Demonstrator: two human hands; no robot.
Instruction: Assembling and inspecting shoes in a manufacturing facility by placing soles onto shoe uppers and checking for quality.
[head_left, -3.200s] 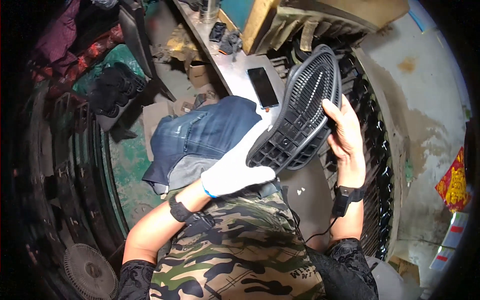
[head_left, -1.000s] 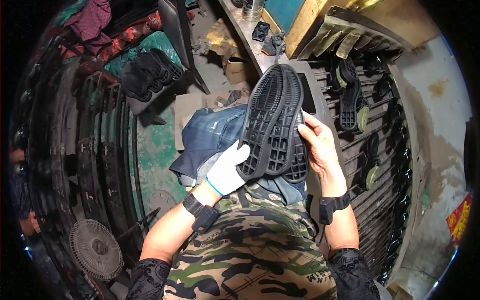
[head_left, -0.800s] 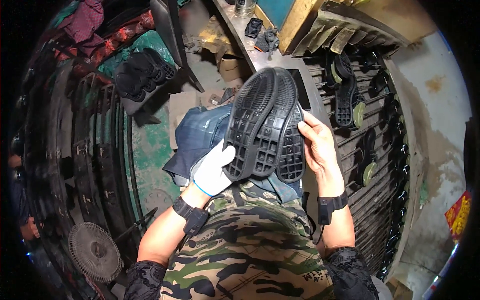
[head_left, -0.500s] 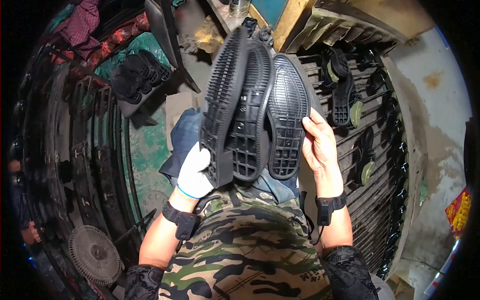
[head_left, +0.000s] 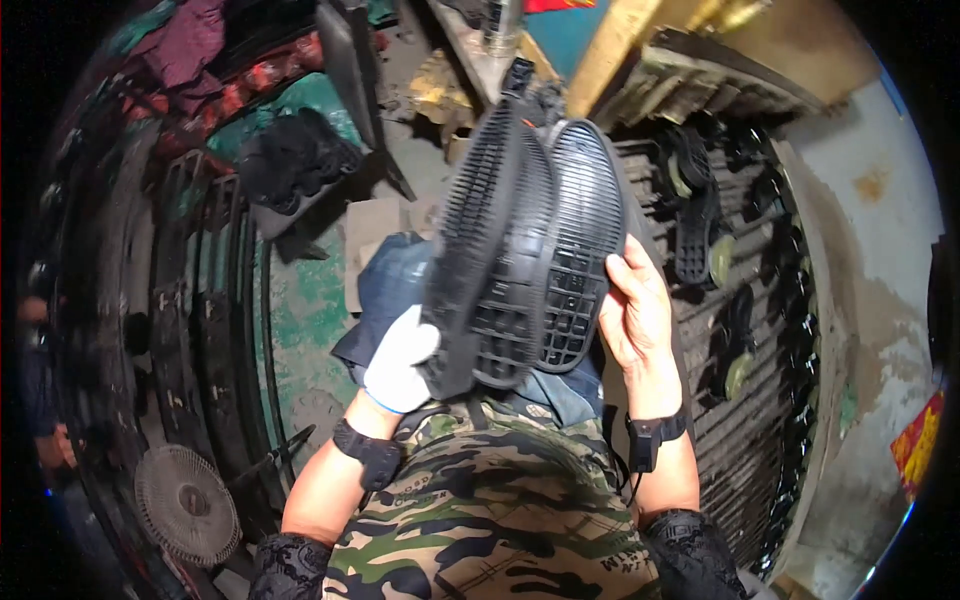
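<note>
Several black rubber shoe soles are held up in front of me, their ridged, gridded sides facing me. My left hand point(head_left: 402, 362), in a white glove, grips the leftmost shoe sole point(head_left: 468, 250) near its lower end; its fingers go behind the sole. Overlapping that one is a middle shoe sole point(head_left: 520, 270). My bare right hand point(head_left: 640, 315) is closed on the edge of the right shoe sole point(head_left: 585, 240), thumb on the near face and other fingers curled beneath. The left and middle soles are smeared by motion.
On the right, a slatted rack point(head_left: 745, 430) carries dark soles with pale green parts point(head_left: 742, 375). More black soles point(head_left: 295, 160) lie on a stand at the left. A fan point(head_left: 188, 505) stands at lower left, beside dark metal frames point(head_left: 185, 300). A wooden post point(head_left: 612, 55) rises ahead.
The soles have come closer together, the left one swinging right over the middle one. Both hands still hold on. The whole view has shifted slightly.
</note>
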